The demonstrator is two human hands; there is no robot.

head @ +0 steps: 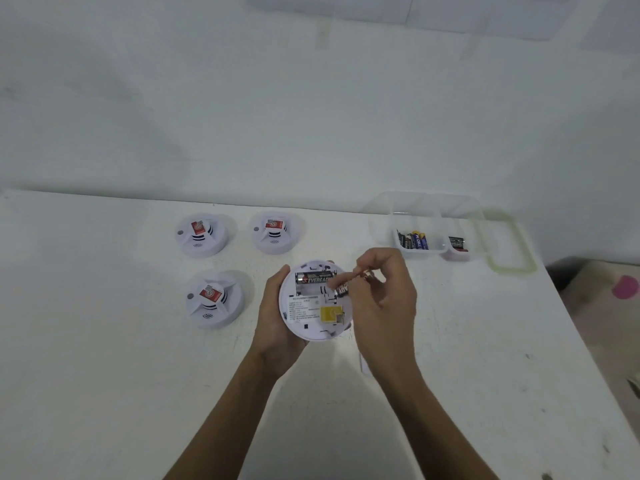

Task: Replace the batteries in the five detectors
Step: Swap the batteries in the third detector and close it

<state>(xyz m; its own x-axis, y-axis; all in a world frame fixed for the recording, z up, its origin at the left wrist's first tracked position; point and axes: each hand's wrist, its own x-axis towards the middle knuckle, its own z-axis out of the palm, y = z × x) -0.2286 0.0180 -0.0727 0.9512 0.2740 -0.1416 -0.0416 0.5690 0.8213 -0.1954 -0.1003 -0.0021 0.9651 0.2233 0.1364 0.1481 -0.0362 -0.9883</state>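
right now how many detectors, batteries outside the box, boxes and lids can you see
detectors: 4, one held in the left hand
batteries at that detector: 2, one battery seated, one pinched by the right hand
box: 1
lid: 1
total: 8; the batteries inside the box are too small to count

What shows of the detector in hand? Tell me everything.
The held detector is a round white plastic disc, turned back-up, its battery bay open. One black Eveready battery lies seated in the far slot; a second battery sits tilted beside it, pinched by the right hand. A printed label and a yellow tag sit below. The left hand cradles its left edge.
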